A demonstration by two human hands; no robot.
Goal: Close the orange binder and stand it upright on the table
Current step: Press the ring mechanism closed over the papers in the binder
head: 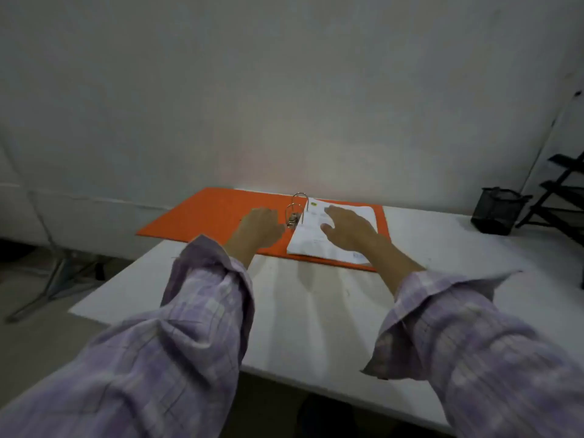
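From the head camera, the orange binder [218, 213] lies open and flat at the far edge of the white table [316, 311], close to the wall [284, 90]. Its left cover hangs partly over the table's left corner. In its middle stand two metal rings [295, 205], closed into arches, with the lever [292, 220] just beside them. On the right cover is a stack of white papers [319, 241], held on the rings.

The left hand [260, 227] is over the left cover, next to the lever; its fingers are curled down and it holds nothing I can see. If it touches the cover, I cannot tell. The right hand [349, 230] is above the papers, palm down, fingers spread and loose, gripping nothing. Both arms wear lilac checked sleeves [202, 311].

At the right, well apart from the binder, a black mesh pen holder [496, 213] stands on the table; its inside is not visible. Beside it is a black rack [562, 197].
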